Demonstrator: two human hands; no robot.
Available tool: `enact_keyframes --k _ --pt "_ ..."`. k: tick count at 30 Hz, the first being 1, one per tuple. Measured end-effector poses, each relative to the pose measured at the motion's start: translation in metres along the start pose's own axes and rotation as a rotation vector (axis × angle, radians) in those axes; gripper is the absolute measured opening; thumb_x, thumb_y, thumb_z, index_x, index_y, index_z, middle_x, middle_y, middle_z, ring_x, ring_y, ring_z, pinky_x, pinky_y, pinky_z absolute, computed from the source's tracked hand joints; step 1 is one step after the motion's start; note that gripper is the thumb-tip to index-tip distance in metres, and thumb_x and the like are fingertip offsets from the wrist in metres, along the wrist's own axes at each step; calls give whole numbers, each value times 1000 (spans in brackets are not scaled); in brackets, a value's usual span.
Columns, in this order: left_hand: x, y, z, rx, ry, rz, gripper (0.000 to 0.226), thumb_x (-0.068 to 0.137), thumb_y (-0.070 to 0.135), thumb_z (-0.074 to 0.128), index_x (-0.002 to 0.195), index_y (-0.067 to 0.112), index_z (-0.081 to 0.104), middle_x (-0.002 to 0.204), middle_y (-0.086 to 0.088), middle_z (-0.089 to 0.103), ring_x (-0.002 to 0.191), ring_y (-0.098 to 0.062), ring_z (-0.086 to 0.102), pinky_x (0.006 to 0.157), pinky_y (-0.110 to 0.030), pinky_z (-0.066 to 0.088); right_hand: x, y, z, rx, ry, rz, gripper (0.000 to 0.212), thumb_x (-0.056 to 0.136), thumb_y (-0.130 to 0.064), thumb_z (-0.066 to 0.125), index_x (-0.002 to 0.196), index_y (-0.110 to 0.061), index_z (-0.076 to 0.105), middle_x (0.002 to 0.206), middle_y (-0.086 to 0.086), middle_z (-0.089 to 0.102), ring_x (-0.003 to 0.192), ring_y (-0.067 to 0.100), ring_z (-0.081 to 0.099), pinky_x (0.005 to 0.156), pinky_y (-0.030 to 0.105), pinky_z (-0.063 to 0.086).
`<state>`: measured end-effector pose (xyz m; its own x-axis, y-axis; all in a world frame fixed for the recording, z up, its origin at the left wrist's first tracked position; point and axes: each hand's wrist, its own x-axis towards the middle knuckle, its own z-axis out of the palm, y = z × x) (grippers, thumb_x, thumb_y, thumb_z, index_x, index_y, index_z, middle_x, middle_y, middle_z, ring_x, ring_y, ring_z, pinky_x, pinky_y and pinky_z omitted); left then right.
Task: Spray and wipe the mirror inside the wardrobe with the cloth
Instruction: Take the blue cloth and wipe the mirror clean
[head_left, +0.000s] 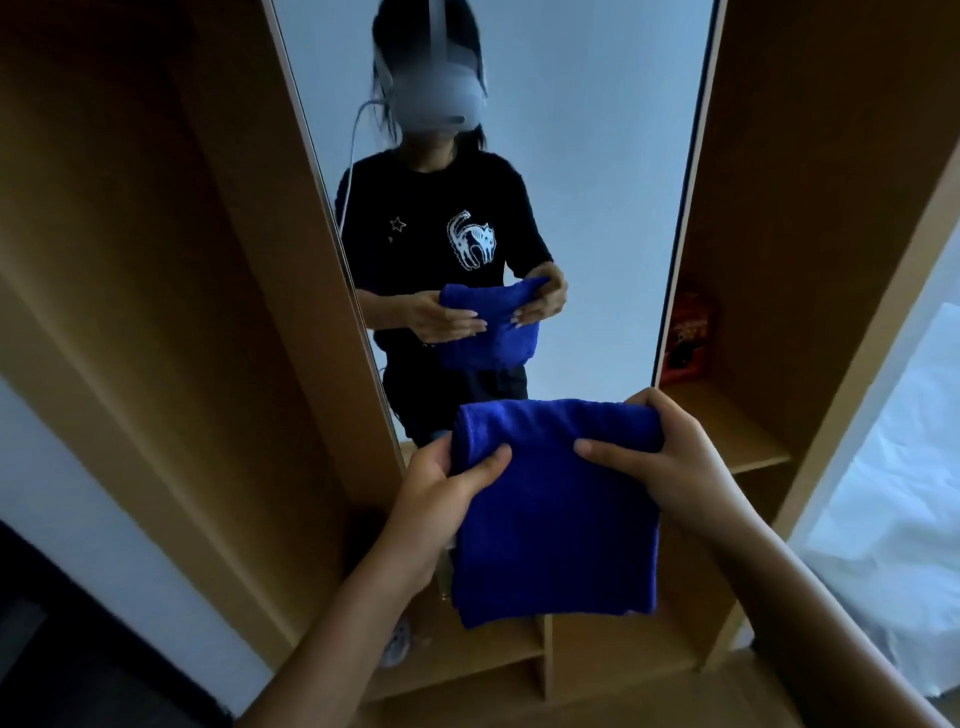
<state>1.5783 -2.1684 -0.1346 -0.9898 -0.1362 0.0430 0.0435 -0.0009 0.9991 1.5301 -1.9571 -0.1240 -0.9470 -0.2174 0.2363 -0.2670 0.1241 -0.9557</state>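
Note:
A tall narrow mirror (597, 182) stands inside the wooden wardrobe, straight ahead of me. It reflects a person in a dark shirt holding the same cloth. The folded blue cloth (556, 519) hangs in front of the mirror's lower end. My left hand (441, 483) grips its upper left corner, thumb on the front. At the upper right corner my right hand (654, 447) holds the fold, fingers curled over the top edge. No spray bottle is in view.
The wardrobe's wooden side panel (234, 260) rises on the left. A shelf (727, 431) to the right of the mirror carries an orange box (688, 332). Lower shelves (493, 654) lie beneath the cloth. White bedding (893, 519) is at the far right.

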Motion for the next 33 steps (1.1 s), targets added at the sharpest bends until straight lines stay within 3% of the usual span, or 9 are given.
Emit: enact_keyframes --k 10,13,17,19,22,27,31,33 --pt "8 -37 60 -64 -47 -89 10 85 21 70 95 20 72 96 -3 75 89 -18 71 67 -24 57 -18 54 -53 104 49 156 49 61 -35 85 95 -17 56 88 -3 72 77 19 72 62 31 60" --pt "16 -54 97 -87 -54 -154 10 85 19 70 85 27 75 91 -2 76 83 -17 72 62 -22 55 -25 85 -85 178 79 286 65 52 -38 88 104 -23 53 94 0 70 82 19 73 64 33 60" --pt "26 -77 156 -117 -70 -243 12 85 19 70 85 30 75 91 -3 76 82 -17 73 59 -23 55 -35 126 -141 247 13 495 80 49 -23 90 117 -27 48 116 2 59 98 22 67 68 30 59" --pt "34 -89 185 -129 -73 -281 12 85 18 69 85 28 75 92 -4 76 83 -18 73 60 -23 56 -39 144 -172 242 -45 557 74 55 -16 88 119 -22 52 117 7 62 99 24 68 68 29 59" --pt "47 -103 222 -133 -96 -334 12 86 19 68 85 28 75 93 -4 76 85 -18 72 62 -24 56 -41 166 -210 222 -62 561 59 66 -22 84 120 -16 59 109 4 71 96 21 71 72 33 59" --pt "71 -123 266 -152 -79 -441 14 80 30 72 95 30 73 100 -1 75 94 -22 71 82 -41 56 -35 189 -242 272 58 470 36 82 -38 75 115 -27 64 107 1 73 93 18 72 67 26 56" --pt "97 -136 286 -215 -74 -538 13 85 27 71 97 28 70 99 0 75 88 -18 72 71 -34 57 -14 206 -256 263 -15 583 30 87 -51 60 115 -41 57 106 -11 69 91 12 71 64 32 57" --pt "113 -145 294 -223 -49 -572 17 86 24 69 103 24 67 99 -3 75 88 -19 72 68 -31 56 0 217 -265 269 -59 654 32 87 -44 64 117 -43 54 110 -9 68 94 15 71 65 38 58"
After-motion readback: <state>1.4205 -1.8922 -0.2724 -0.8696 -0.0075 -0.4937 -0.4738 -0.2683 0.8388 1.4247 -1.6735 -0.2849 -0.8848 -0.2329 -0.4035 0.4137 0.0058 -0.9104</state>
